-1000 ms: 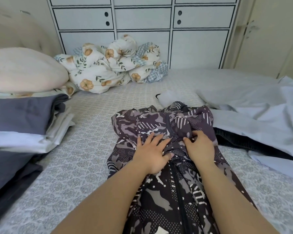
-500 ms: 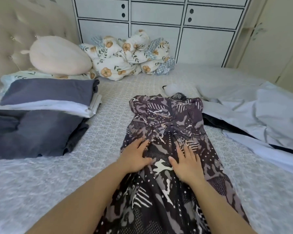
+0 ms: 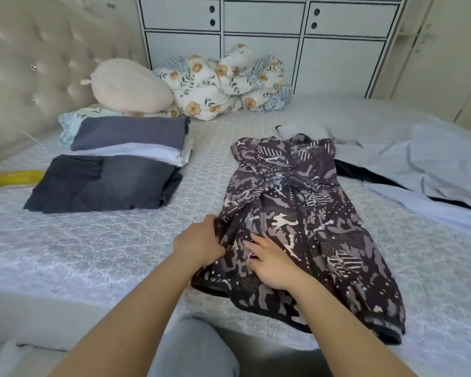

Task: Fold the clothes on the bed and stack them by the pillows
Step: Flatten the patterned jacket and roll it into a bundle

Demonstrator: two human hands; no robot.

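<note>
jacket mid-bed | folded stacks left | pillow behind stacks | loose clothes right

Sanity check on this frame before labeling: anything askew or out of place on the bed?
Nothing damaged or spilled. The patterned jacket lies bunched at its middle, left edge gathered in the left hand. Light blue clothes sprawl unfolded at right. A yellow item by the folded stacks is too blurred to identify.

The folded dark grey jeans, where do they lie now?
The folded dark grey jeans lie on the bed's left side, in front of the folded stack, left of the patterned jacket.
</note>
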